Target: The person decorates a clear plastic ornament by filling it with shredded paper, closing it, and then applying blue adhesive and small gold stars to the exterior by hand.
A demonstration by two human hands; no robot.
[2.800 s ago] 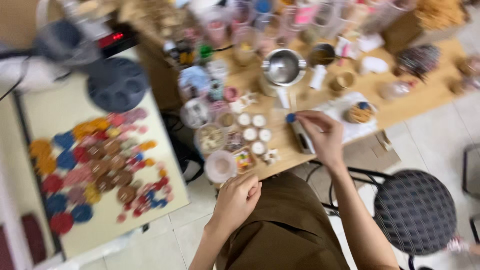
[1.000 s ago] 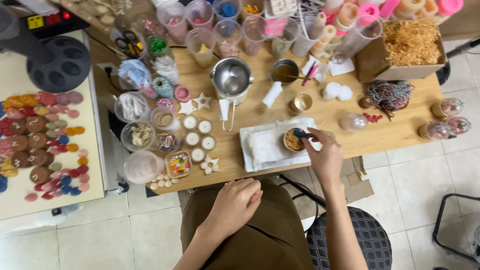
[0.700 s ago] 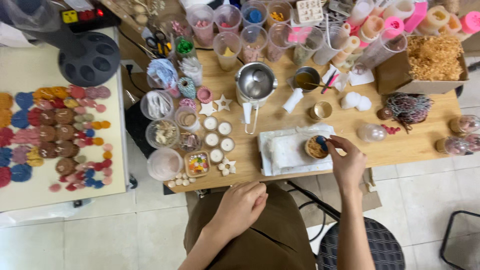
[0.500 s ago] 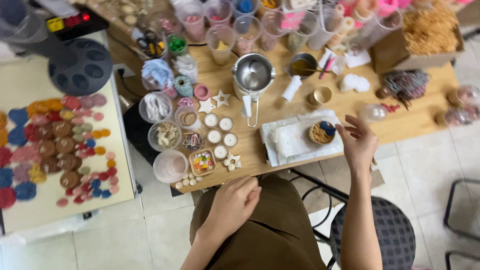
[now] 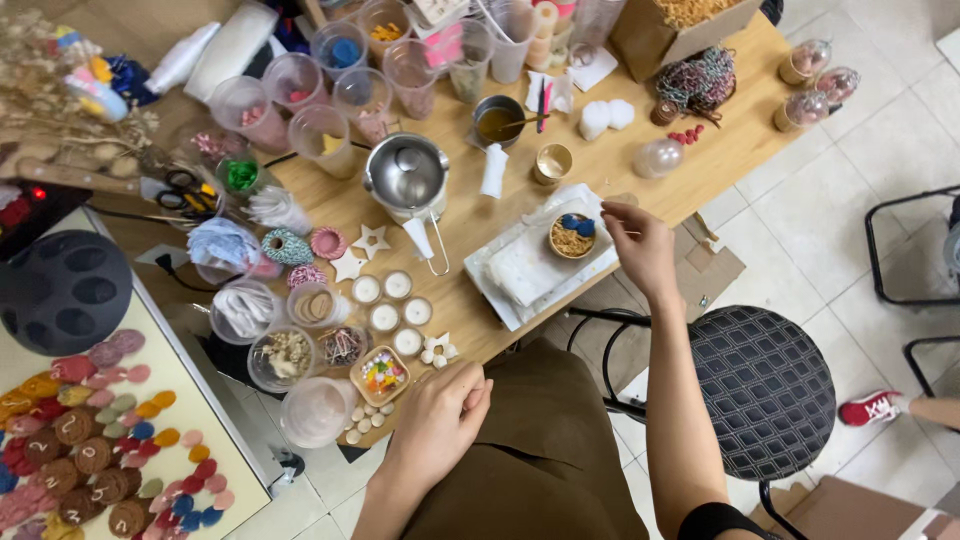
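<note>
Looking down from the head camera: a wooden table [image 5: 700, 160] crowded with craft supplies. Item in hand, a small round gold-rimmed dish [image 5: 572, 236], shallow, filled with tan crumbly matter and topped with dark blue pieces; it sits on a white folded cloth [image 5: 530, 270] laid in a white tray near the table's front edge. The right hand [image 5: 640, 248] is just beside the dish on its right, fingers drawn narrowly together in a pinch at the rim; whether anything lies between the fingertips cannot be told. The left hand [image 5: 440, 420] rests loosely curled on the brown-clad lap, holding nothing, close to the table edge. Further contents: a steel melting pot [image 5: 407, 176] with white handle behind the tray; a group of small white tealight candles [image 5: 390, 305] to its left; clear plastic cups [image 5: 330, 90] along the back; a cardboard box [image 5: 670, 35] at the far right corner. A black round stool [image 5: 765, 385] stands under the right arm.
</note>
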